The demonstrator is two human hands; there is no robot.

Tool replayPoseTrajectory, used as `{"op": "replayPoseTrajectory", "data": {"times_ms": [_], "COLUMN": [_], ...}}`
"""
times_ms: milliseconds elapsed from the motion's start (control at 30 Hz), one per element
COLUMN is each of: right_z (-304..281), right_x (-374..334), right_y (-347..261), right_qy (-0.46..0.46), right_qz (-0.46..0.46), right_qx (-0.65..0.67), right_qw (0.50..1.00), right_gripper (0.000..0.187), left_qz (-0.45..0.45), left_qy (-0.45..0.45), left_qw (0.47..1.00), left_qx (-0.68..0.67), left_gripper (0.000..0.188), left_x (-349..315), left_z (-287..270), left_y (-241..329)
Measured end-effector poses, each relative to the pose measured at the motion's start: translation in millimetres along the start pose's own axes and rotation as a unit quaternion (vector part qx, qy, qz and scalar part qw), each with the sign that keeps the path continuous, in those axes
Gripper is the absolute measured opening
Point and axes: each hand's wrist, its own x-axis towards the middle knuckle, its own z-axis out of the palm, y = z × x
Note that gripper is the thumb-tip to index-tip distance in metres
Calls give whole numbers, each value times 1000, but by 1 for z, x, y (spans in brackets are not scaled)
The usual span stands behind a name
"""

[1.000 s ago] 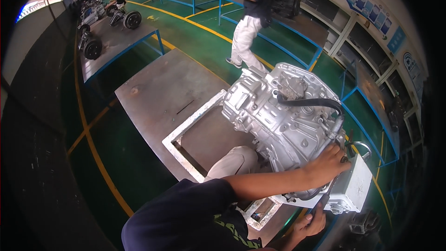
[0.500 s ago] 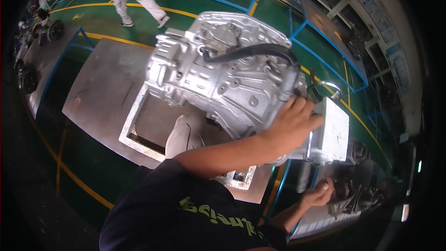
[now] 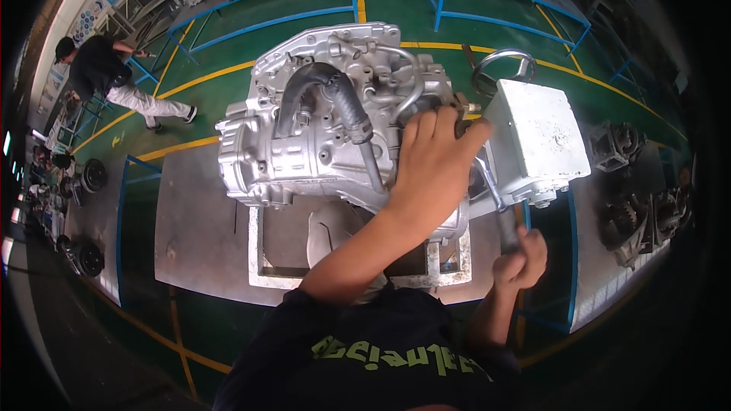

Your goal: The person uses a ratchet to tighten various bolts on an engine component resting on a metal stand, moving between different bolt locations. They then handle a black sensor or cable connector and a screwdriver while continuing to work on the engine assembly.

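In front of me a silver gearbox (image 3: 285, 160) rests on a metal stand, with a black rubber hose (image 3: 343, 103) curving over its top. My left hand (image 3: 434, 156) lies over its right end, fingers curled down around something hidden beneath them. Beside that hand, a wrench (image 3: 489, 181) with a shiny shank and a dark grip slants down towards me; its upper end disappears near my left thumb. At the lower end of the grip, my right hand (image 3: 524, 260) has its fingers closed on it. A white metal box (image 3: 541, 133) stands just right of the wrench.
A chrome handwheel (image 3: 504, 68) rises behind the white box. The stand's frame (image 3: 293, 281) sits over a metal-topped table (image 3: 198, 228). More gear parts (image 3: 632, 217) lie on a right-hand bench. Blue-framed tables (image 3: 274, 27) line the back; another person (image 3: 114, 80) is at far left.
My view has turned, so the gearbox now appears level. My right hand, apart from the wrench before, has come to its grip. The left hand stays at the gearbox's right end.
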Motion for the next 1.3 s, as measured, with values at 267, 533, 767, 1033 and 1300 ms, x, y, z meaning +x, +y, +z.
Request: {"op": "replayPoseTrajectory", "data": {"times_ms": [267,533,767,1033,1300], "right_z": [44,16,19,35,-6], "right_x": [-27,43,15,-10,42], "right_y": [-92,-19,-73,-89,-31], "right_qy": [14,104,2,-15,-67], "right_qz": [119,370,289,168,83], "right_qx": [115,43,4,26,-196], "right_qw": [986,922,957,985,975], "right_gripper": [51,35,35,41,32], "left_qz": [42,21,38,28,11], "left_qy": [7,31,28,64,100], "left_qw": [999,999,998,998,994], "left_qx": [20,38,34,-1,44], "left_gripper": [32,47,43,20,27], "left_x": [2,-6,-6,-2,-14], "left_z": [5,12,7,11,21], "left_y": [2,-4,-3,-13,6]}}
